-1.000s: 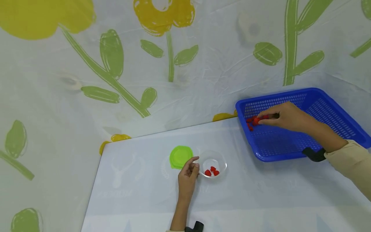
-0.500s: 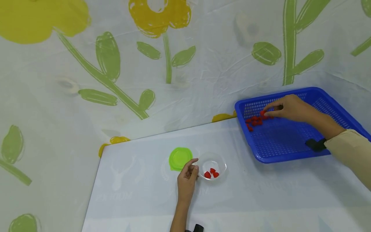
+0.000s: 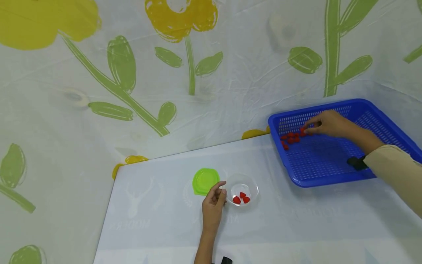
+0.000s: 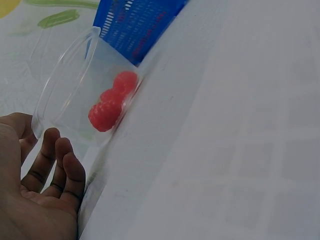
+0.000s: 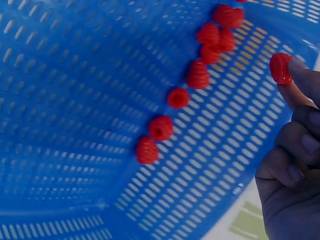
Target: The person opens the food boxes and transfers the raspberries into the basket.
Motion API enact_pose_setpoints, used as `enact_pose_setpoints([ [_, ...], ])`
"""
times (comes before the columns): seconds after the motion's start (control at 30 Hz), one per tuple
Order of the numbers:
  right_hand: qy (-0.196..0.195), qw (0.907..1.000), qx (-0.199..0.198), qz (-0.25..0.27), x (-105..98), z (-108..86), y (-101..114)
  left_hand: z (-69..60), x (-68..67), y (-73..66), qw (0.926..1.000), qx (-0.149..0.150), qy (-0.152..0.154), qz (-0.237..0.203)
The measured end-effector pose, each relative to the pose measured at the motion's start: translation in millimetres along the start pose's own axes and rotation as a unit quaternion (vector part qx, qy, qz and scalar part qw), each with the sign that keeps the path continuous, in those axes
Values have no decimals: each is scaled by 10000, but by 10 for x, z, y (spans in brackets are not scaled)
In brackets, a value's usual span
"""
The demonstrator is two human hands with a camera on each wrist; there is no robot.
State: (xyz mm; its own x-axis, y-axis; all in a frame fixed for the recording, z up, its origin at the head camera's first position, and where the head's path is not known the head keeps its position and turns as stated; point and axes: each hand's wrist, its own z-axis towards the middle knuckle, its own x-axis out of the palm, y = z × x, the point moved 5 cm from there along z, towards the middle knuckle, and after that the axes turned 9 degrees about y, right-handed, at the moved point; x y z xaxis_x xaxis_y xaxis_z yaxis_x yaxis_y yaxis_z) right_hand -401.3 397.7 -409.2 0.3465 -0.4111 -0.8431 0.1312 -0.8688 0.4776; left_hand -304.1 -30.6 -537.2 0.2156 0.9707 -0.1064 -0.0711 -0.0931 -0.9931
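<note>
Over the blue basket, my right hand [image 3: 329,124] pinches a red raspberry [image 5: 281,68] between thumb and index fingertip. More raspberries [image 5: 198,75] lie in the basket, along the edge where its floor meets a side wall. My left hand [image 3: 212,207] rests at the left side of a clear plastic bowl [image 4: 65,85], with loosely bent fingers at the rim. Three raspberries [image 3: 243,200] sit at the bottom of that bowl. Behind the left hand lies a green lid [image 3: 205,179], flat on the table.
The blue perforated basket [image 3: 298,182] stands at the right of the white-covered table [image 3: 158,216], against the back. A flower-patterned sheet [image 3: 244,80] hangs behind the table. The bowl stands apart from the basket, to its left.
My right hand has moved slightly right and back within the basket, and a raspberry has separated from the cluster in its fingertips. The left hand and bowl stay in place.
</note>
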Motion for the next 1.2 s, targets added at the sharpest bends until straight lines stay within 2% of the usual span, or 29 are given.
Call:
enact_pose_setpoints([
  [0.43,241,9994,-206,-145,248,165,-249,-15,1,-8,9999,115,86,34],
  [0.7,377,9992,15,-157,342,212,-313,-7,-2,-24,9999,129,60,-61],
  [0.73,391,9991,47,-175,344,215,-319,-14,2,-71,9999,117,48,-56],
  [1.2,564,9968,226,-513,374,240,-339,-17,9,-51,9999,64,69,-75],
])
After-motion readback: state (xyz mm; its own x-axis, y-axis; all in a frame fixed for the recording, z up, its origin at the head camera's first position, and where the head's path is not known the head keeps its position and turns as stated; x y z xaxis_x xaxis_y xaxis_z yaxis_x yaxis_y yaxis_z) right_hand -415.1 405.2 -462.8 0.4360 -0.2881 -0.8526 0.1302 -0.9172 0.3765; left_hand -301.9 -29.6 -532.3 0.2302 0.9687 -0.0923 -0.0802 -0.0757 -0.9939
